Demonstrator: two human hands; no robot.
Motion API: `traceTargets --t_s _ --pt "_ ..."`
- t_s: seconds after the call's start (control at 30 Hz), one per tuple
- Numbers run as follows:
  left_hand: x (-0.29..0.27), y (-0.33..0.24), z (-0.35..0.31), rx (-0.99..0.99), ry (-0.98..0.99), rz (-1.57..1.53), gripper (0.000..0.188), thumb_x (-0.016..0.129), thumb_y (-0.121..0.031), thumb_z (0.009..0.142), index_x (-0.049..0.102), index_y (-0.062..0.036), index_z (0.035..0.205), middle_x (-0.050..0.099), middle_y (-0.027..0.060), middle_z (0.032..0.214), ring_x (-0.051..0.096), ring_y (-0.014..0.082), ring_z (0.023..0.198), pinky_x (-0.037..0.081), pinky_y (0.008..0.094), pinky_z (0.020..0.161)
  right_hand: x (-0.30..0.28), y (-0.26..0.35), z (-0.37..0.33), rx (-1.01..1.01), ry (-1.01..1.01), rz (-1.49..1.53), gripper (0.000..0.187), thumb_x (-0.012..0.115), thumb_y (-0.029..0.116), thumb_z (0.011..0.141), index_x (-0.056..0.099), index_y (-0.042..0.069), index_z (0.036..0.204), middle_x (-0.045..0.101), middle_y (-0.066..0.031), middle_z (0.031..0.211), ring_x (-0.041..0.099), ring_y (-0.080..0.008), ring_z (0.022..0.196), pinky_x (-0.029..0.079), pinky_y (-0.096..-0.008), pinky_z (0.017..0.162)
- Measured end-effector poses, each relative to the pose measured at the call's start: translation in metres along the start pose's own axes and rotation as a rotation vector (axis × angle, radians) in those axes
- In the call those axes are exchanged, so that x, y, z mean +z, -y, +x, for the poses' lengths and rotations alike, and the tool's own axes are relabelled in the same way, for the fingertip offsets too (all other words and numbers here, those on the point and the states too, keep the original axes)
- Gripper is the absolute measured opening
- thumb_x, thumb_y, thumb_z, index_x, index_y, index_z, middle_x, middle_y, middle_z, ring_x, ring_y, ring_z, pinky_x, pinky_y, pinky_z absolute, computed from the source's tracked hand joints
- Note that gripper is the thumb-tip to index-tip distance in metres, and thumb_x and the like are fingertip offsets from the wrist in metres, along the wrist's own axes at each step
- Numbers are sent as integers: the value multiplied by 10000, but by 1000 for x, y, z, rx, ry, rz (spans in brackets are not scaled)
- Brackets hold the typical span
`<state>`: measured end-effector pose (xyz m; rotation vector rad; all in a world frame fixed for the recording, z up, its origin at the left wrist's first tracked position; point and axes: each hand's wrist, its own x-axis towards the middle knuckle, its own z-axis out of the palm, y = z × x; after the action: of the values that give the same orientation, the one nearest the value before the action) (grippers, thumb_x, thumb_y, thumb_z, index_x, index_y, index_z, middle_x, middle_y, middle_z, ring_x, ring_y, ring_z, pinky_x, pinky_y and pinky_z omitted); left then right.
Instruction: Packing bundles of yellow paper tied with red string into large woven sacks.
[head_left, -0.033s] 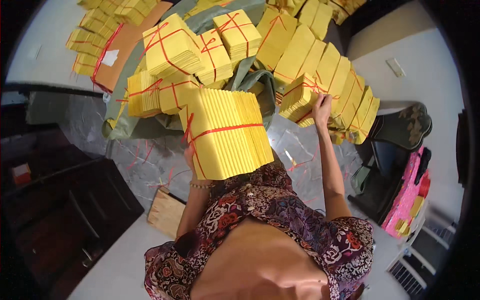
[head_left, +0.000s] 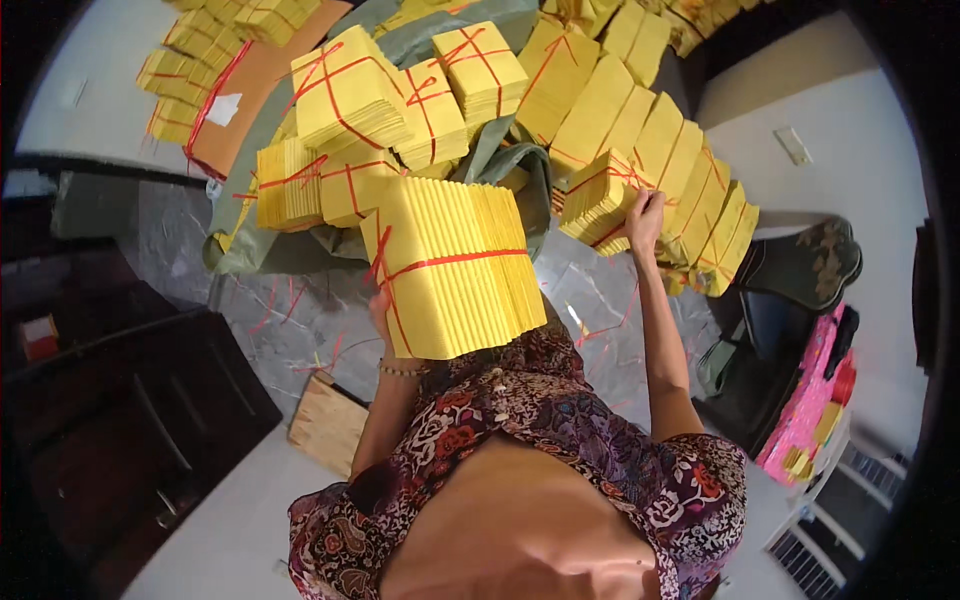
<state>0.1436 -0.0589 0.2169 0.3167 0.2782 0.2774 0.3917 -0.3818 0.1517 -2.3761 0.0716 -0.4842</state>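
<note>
My left hand (head_left: 380, 315) is closed on the left side of a large bundle of yellow paper packets (head_left: 455, 270), mostly hidden behind it. Red ribbon crosses this bundle, which is held up in front of my body. To the right, my right hand (head_left: 645, 218) has its fingers closed at the red ribbon of a second, smaller yellow paper bundle (head_left: 598, 200). That one is tilted and lies against a row of similar yellow bundles (head_left: 660, 135). More ribbon-tied bundles (head_left: 350, 95) are piled just beyond the large one.
Green sheeting (head_left: 240, 245) spreads beneath the pile. Red ribbon scraps (head_left: 290, 300) lie on the grey marbled floor (head_left: 180, 240). A dark wooden cabinet (head_left: 130, 400) stands at left, a wooden board (head_left: 328, 422) near my left elbow. A dark chair (head_left: 805, 265) and pink-covered surface (head_left: 805, 400) are at right.
The surroundings have shifted very slightly in the view. Both hands keep the same holds on their bundles.
</note>
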Motion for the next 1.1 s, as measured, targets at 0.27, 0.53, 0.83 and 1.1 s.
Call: traceTargets --t_s 0.27,0.53,0.83,1.1 --pt "4 56 20 146 -165 1 704 569 -386 771 351 14 1308 507 175 1227 546 287 1073 475 405 893 78 -62 92 -85 164 -3 270 465 256 916 426 -8 872 525 -212 669 535 -372 615 417 -434 577" --pt "24 176 24 337 -357 -67 769 624 -361 736 308 -14 1345 451 168 1301 511 314 1125 445 441 938 166 -143 163 -162 312 55 283 443 250 927 413 -28 883 528 -248 758 535 -396 693 421 -448 631" --pt "29 244 18 281 -543 11 746 605 -358 750 313 -14 1345 449 168 1304 506 316 1129 442 444 936 204 -195 167 -214 343 -34 213 479 189 894 412 -10 857 534 -221 780 540 -398 711 427 -448 638" --pt "-43 261 27 228 -651 -121 628 534 -375 815 368 -28 1312 498 155 1250 525 300 1096 438 429 921 170 -154 123 -604 236 -74 213 548 164 843 471 -23 912 513 -195 834 505 -354 772 406 -427 706"
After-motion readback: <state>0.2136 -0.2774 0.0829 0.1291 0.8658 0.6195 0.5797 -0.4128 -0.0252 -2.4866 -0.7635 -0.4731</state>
